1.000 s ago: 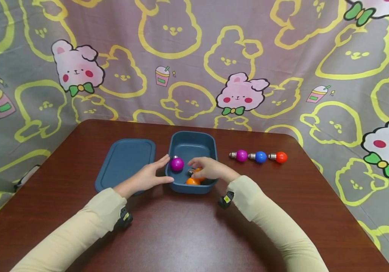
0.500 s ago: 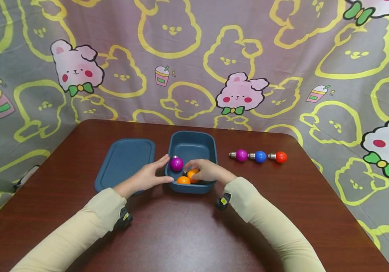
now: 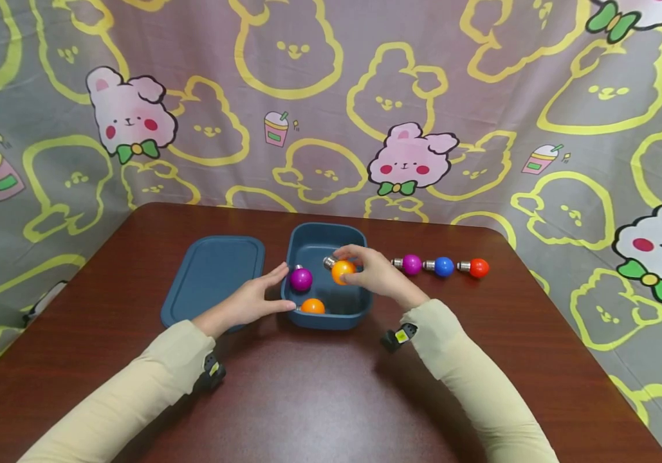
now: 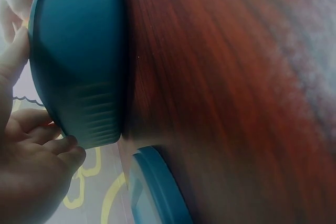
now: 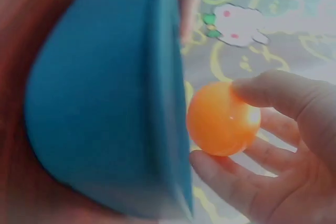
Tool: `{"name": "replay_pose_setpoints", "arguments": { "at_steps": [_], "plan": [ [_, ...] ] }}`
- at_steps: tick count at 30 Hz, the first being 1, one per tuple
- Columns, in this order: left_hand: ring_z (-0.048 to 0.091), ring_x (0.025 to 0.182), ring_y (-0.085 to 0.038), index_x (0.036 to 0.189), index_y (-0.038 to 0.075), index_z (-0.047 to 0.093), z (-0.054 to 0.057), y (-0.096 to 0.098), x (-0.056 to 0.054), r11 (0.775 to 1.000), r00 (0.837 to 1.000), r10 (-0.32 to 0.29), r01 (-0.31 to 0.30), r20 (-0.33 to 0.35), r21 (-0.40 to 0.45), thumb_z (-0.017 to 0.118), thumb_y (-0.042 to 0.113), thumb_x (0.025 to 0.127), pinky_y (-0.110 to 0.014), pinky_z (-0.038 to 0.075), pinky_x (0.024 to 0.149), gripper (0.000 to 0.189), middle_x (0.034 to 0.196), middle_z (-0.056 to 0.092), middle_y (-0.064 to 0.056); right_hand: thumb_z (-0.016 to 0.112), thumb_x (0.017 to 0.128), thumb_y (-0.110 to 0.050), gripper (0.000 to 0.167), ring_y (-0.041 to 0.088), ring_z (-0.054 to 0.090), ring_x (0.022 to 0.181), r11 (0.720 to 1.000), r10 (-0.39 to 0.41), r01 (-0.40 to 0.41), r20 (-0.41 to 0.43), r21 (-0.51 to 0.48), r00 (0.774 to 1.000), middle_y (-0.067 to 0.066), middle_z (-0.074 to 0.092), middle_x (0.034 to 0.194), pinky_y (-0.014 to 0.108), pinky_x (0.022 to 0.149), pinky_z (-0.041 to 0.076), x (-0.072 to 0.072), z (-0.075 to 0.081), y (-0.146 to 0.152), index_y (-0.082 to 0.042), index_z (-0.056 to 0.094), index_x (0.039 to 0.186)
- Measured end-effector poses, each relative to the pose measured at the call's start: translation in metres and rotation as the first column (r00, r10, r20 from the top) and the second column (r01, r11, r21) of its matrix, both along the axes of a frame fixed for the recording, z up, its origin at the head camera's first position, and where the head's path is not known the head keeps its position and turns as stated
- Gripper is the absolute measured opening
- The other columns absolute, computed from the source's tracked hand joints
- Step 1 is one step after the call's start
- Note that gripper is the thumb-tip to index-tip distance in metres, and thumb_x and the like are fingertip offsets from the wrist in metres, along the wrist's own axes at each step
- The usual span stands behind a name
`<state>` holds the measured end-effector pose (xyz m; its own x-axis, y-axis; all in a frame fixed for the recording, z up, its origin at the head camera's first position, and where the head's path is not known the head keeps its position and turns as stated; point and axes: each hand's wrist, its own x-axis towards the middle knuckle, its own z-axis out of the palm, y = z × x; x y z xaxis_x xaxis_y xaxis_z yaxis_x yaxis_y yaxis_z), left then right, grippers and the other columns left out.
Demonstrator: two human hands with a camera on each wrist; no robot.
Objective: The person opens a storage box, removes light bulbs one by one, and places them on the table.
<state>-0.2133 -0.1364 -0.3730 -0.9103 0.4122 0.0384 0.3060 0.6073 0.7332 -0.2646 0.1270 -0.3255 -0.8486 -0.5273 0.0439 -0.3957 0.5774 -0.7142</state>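
Note:
In the head view, my right hand [image 3: 378, 273] pinches an orange light bulb [image 3: 342, 272] between thumb and fingers, its metal screw base tipped up and left. The bulb is above the blue box [image 3: 331, 323], just over the rim in the right wrist view. My left hand [image 3: 249, 299] rests against the box's left side, thumb and fingers spread along the rim. Inside the box lie a purple bulb [image 3: 301, 280] at the left and a second orange bulb [image 3: 312, 307] near the front wall, which partly hides it.
A blue lid [image 3: 215, 276] lies flat left of the box, partly behind the left forearm. Right of the box, purple [image 3: 412, 264], blue [image 3: 443, 267] and red bulbs [image 3: 478, 267] lie in a row. A patterned curtain [image 3: 319, 128] hangs behind the table [image 3: 319, 399].
My right hand has shifted left inside the box, then lifted an orange bulb up and back. The other orange bulb has rolled left. My left hand has stayed put.

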Motion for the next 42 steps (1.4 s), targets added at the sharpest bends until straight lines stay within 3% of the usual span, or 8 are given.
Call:
{"name": "replay_pose_setpoints", "arguments": {
  "at_steps": [5,9,13,25,35,42],
  "plan": [
    [0.022,0.133,-0.034,0.144,0.001,0.026,0.000,-0.001,0.001,1.000,1.000,-0.001,0.001,-0.013,-0.005,0.068,0.032,0.083,-0.053,0.022,0.102,0.080,0.151,0.017,-0.013,0.067,0.082,-0.003,0.040,0.029,0.056,0.094,0.991,-0.070,0.066,-0.033,-0.119,0.997,0.012,0.058,0.110,0.033,0.075,0.051,-0.003,0.009,0.027,-0.004,0.056,0.120],
    [0.021,0.134,-0.034,0.144,0.002,0.026,0.000,-0.001,0.002,1.000,1.000,0.001,-0.001,-0.007,-0.002,0.069,0.034,0.083,-0.054,0.022,0.102,0.081,0.151,0.016,-0.013,0.067,0.082,-0.005,0.036,0.029,0.055,0.092,0.981,-0.126,0.118,-0.044,-0.151,0.991,0.013,0.059,0.105,0.033,0.074,0.051,-0.005,0.009,0.052,-0.004,0.058,0.117],
    [0.022,0.133,-0.034,0.144,0.002,0.025,0.000,-0.001,0.002,1.000,1.000,0.003,-0.003,-0.001,-0.001,0.069,0.034,0.083,-0.054,0.021,0.102,0.082,0.151,0.016,-0.013,0.067,0.083,-0.009,0.035,0.029,0.054,0.094,0.976,-0.178,0.173,-0.028,-0.130,0.984,0.013,0.059,0.106,0.032,0.074,0.051,-0.005,0.002,0.075,-0.005,0.058,0.116],
    [0.022,0.134,-0.032,0.145,0.003,0.026,-0.001,0.000,0.001,1.000,1.000,0.013,-0.013,0.012,-0.001,0.069,0.032,0.083,-0.054,0.021,0.103,0.080,0.151,0.016,-0.010,0.066,0.081,-0.002,0.034,0.028,0.057,0.083,0.984,-0.178,0.177,-0.057,-0.021,0.982,0.018,0.060,0.098,0.027,0.070,0.050,-0.009,-0.038,0.117,0.007,0.058,0.112],
    [0.022,0.134,-0.033,0.144,0.003,0.026,-0.001,0.000,0.001,1.000,1.000,0.010,-0.010,0.003,-0.005,0.069,0.033,0.082,-0.054,0.022,0.102,0.081,0.151,0.016,-0.011,0.067,0.078,-0.002,0.029,0.023,0.055,0.077,0.983,-0.155,0.167,-0.141,0.074,0.978,0.011,0.062,0.090,0.031,0.070,0.047,-0.007,-0.050,0.126,0.004,0.061,0.106],
    [0.022,0.134,-0.033,0.145,0.003,0.025,0.000,0.000,0.001,1.000,1.000,0.012,-0.012,0.016,-0.002,0.069,0.033,0.083,-0.054,0.022,0.102,0.081,0.151,0.015,-0.011,0.068,0.078,-0.004,0.030,0.027,0.054,0.079,0.985,-0.134,0.148,-0.145,0.085,0.980,0.013,0.062,0.092,0.037,0.072,0.046,-0.007,-0.052,0.127,0.005,0.061,0.106]
  ]
}}
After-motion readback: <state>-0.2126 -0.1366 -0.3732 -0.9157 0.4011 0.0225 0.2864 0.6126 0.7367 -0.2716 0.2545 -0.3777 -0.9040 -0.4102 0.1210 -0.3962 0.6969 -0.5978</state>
